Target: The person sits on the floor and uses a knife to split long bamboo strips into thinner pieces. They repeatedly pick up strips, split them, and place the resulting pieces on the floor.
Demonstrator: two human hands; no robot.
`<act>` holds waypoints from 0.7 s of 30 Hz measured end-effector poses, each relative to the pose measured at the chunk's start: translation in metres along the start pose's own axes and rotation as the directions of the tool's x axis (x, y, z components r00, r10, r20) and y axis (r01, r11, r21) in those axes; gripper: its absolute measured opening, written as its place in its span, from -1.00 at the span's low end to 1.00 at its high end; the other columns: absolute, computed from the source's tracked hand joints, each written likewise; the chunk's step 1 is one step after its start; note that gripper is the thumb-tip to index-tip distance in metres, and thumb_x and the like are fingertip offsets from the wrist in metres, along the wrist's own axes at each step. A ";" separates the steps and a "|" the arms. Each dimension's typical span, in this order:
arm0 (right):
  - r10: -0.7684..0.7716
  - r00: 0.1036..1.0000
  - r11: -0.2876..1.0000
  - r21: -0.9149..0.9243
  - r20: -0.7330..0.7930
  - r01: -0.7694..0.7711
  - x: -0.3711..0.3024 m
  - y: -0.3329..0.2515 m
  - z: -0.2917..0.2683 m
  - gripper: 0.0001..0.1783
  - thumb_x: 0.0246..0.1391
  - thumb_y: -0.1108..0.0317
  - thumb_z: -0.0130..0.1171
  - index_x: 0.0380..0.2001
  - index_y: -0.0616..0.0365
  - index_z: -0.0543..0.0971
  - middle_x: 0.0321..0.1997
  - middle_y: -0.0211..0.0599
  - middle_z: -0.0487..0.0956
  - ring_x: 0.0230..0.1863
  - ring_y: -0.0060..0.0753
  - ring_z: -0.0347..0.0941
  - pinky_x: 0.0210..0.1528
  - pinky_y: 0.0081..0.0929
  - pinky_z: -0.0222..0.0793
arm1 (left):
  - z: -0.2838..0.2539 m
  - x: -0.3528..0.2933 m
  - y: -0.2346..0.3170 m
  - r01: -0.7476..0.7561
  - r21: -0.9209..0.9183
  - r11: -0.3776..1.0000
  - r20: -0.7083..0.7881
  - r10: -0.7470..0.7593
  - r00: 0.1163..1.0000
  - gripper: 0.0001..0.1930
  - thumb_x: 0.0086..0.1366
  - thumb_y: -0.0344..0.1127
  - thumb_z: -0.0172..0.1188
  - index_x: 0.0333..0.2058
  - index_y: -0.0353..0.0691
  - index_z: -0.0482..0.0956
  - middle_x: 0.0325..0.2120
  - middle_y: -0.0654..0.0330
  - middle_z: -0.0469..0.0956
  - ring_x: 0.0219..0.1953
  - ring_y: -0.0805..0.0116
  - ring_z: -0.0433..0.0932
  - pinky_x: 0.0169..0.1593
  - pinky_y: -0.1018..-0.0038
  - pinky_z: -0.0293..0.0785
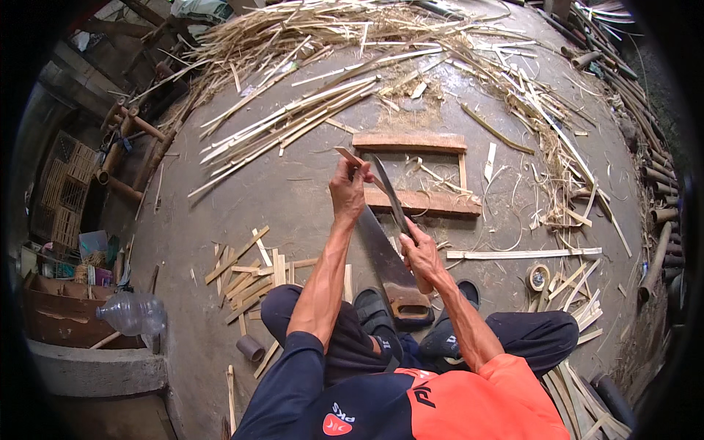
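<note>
My left hand (347, 192) is raised in front of me, its fingers pinched round a short, thin strip of bamboo (346, 154) that slants down to the right. In my right hand (420, 254) is a long, dark-bladed knife (394, 196), its tip pointing up and away, close beside the strip. Whether blade and strip touch, I cannot tell. Beneath both hands a handsaw (384, 257) lies on the floor between my feet, handle toward me. Just beyond is a low wooden frame (408, 141) of two thick boards joined by a thin crosspiece.
Long split bamboo strips (293, 121) and a heap of shavings (330, 33) lie farther off. Short bamboo pieces (246, 282) are scattered at my left, near a clear plastic jug (133, 314). A tape roll (538, 277) and a pale slat (524, 254) are at my right.
</note>
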State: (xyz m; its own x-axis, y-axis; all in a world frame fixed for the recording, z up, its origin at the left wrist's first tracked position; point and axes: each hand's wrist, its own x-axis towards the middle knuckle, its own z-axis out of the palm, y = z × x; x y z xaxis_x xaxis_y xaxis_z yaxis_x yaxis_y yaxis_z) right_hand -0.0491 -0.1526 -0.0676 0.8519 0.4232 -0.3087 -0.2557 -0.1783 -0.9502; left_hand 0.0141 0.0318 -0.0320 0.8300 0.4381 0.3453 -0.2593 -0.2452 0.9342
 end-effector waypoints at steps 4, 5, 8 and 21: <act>-0.090 0.992 0.988 -0.135 -0.083 0.078 0.024 0.052 0.001 -0.48 0.11 0.33 -0.08 0.18 -0.13 0.20 -0.70 -0.50 0.28 -0.73 -0.64 0.22 -0.73 -0.61 0.20 | 0.008 0.005 0.001 -0.001 -0.024 1.000 -0.021 0.000 1.000 -0.88 0.19 -0.37 0.11 -0.37 -0.26 0.39 -0.57 0.28 0.45 -0.55 0.52 0.49 -0.47 0.59 0.47; 0.023 0.996 0.994 -0.109 -0.088 -0.033 0.031 0.069 -0.008 -0.48 0.11 0.33 -0.08 0.18 -0.14 0.20 -0.70 -0.50 0.27 -0.73 -0.64 0.22 -0.72 -0.61 0.20 | 0.011 0.004 0.004 -0.005 -0.026 1.000 -0.023 0.004 1.000 -0.88 0.20 -0.36 0.10 -0.37 -0.26 0.39 -0.57 0.28 0.44 -0.55 0.52 0.49 -0.47 0.59 0.47; -0.008 0.999 1.000 -0.009 -0.043 0.007 0.019 0.061 -0.003 -0.48 0.06 0.28 -0.08 0.16 -0.17 0.24 -0.73 -0.45 0.29 -0.74 -0.62 0.23 -0.70 -0.58 0.22 | -0.001 -0.004 -0.005 0.023 -0.067 0.998 -0.081 -0.028 0.996 -0.86 0.19 -0.34 0.11 -0.37 -0.25 0.37 -0.57 0.28 0.44 -0.56 0.52 0.49 -0.47 0.60 0.46; -0.130 0.986 0.894 -0.441 -0.102 0.072 0.018 0.126 -0.032 -0.49 0.02 0.24 -0.09 0.09 0.07 0.29 0.00 0.12 0.38 -0.01 0.09 0.34 0.03 -0.27 0.26 | -0.014 0.011 -0.013 0.055 -0.123 0.991 -0.089 -0.066 0.994 -0.87 0.18 -0.36 0.13 -0.40 -0.24 0.38 -0.60 0.28 0.42 -0.58 0.56 0.46 -0.49 0.61 0.45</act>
State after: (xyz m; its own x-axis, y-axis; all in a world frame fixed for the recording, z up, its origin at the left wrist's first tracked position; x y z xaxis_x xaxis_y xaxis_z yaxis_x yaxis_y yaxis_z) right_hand -0.0516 -0.1961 -0.1910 0.9201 0.3495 -0.1767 0.0342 -0.5212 -0.8528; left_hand 0.0194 0.0523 -0.0390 0.7980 0.5285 0.2896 -0.2720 -0.1129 0.9557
